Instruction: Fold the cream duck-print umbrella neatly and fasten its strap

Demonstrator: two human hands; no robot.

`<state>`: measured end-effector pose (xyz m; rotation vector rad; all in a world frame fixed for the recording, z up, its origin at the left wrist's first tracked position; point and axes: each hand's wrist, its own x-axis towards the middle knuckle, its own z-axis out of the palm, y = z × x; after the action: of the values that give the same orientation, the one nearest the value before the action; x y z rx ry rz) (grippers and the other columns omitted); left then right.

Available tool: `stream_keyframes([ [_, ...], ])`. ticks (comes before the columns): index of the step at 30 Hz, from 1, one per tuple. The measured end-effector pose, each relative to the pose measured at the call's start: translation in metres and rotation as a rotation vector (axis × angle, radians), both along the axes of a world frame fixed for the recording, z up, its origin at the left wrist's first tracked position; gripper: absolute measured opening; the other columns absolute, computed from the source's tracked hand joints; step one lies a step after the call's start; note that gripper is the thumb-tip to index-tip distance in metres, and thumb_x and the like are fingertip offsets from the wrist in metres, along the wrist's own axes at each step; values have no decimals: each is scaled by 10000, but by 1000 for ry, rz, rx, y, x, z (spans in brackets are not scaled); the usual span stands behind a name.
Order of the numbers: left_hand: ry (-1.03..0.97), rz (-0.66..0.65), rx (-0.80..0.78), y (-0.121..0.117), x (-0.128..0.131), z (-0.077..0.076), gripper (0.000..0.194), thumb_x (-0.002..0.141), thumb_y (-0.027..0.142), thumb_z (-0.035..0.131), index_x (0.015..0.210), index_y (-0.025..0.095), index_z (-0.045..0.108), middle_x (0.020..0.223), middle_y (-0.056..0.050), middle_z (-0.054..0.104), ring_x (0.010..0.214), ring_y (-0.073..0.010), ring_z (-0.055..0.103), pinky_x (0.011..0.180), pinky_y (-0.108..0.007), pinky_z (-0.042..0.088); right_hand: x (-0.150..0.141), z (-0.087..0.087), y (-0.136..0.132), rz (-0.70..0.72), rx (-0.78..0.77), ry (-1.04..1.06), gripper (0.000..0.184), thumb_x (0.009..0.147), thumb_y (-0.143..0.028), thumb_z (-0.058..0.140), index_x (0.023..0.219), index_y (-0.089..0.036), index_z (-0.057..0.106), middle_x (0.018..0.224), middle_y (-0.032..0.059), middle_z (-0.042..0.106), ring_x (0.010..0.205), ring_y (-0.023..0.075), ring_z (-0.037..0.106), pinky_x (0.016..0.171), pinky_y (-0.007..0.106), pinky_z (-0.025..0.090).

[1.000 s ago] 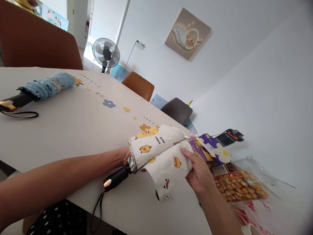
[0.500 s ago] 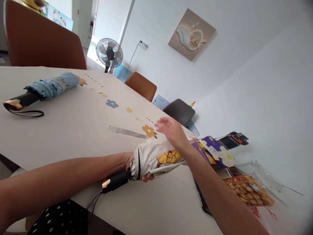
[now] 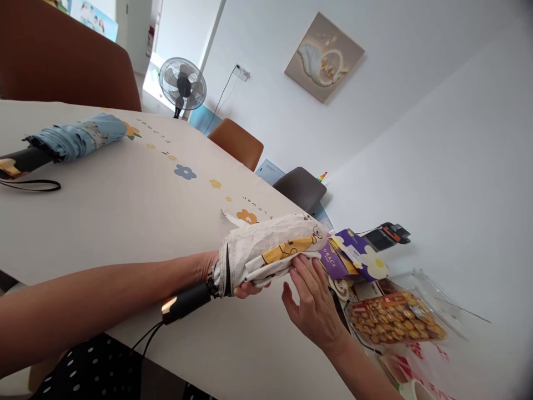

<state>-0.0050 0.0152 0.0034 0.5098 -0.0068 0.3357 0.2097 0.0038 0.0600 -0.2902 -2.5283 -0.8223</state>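
Observation:
A white folding umbrella (image 3: 266, 247) with a yellow cartoon print lies folded across my left hand (image 3: 246, 289). That hand is wrapped round it from beneath, and only some fingertips show below the cloth. The umbrella's black handle (image 3: 187, 301) with a gold end and a cord points toward me at lower left. My right hand (image 3: 313, 297) rests its fingertips on the near side of the cloth, fingers stretched and thumb apart. A strap end (image 3: 234, 218) sticks up behind the cloth. Far left on the table lies a blue folded umbrella (image 3: 79, 139) with a black handle.
The table (image 3: 166, 222) has a flower-printed cover. At its right end are a purple box (image 3: 353, 253), a pack of cookies (image 3: 395, 318) and a red-and-white plastic bag (image 3: 428, 366). Chairs (image 3: 237, 143) and a fan (image 3: 183, 83) stand beyond.
My right hand has come down from above the umbrella's far side to its near side, touching the cloth. The strap, flat on the table before, is now mostly hidden. The view has shifted slightly.

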Motion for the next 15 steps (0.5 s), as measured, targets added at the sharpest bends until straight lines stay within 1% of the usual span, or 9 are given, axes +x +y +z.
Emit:
stream_keyframes([
  [2, -36, -30, 29, -2, 2, -4, 345, 736, 441, 476, 822, 125, 584, 639, -53, 590, 433, -131, 458, 353, -217, 289, 1, -5, 10, 21, 75, -30, 487, 756, -52, 561, 1211, -162, 430, 1195, 134, 562, 1235, 276, 422, 984, 542, 391],
  [5, -115, -103, 40, -1, 6, -9, 260, 692, 417, 536, 774, 173, 577, 621, -34, 568, 401, -131, 443, 310, -224, 277, -4, -1, 23, 50, 141, -42, 387, 777, -70, 554, 1135, -186, 465, 1195, 107, 574, 1256, 252, 398, 1014, 536, 344],
  [7, -135, -155, 42, 1, 9, -12, 259, 680, 432, 551, 748, 184, 581, 605, -29, 562, 396, -133, 456, 297, -223, 285, -11, 5, 27, 68, 154, -50, 378, 777, -68, 555, 1127, -182, 470, 1205, 109, 571, 1264, 251, 386, 1024, 515, 332],
  [9, -115, -209, 52, 4, 13, -15, 283, 681, 459, 547, 722, 182, 594, 588, -31, 567, 392, -138, 478, 296, -224, 312, -18, 13, 28, 86, 141, -79, 374, 790, -79, 543, 1144, -177, 468, 1219, 118, 565, 1257, 256, 394, 1008, 488, 356],
  [13, 3, -338, 99, 7, 20, -15, 388, 652, 552, 511, 639, 181, 623, 523, -29, 558, 364, -171, 500, 302, -265, 362, -32, 30, 22, 102, 79, -191, 351, 842, -94, 477, 1181, -180, 449, 1151, 117, 607, 1174, 238, 493, 941, 434, 429],
  [15, 61, -351, 168, 5, 21, -13, 389, 658, 540, 476, 632, 190, 642, 533, -24, 563, 356, -174, 489, 308, -281, 364, -36, 40, 14, 82, 50, -287, 324, 851, -85, 449, 1169, -142, 459, 1088, 141, 626, 1103, 249, 543, 904, 431, 447],
])
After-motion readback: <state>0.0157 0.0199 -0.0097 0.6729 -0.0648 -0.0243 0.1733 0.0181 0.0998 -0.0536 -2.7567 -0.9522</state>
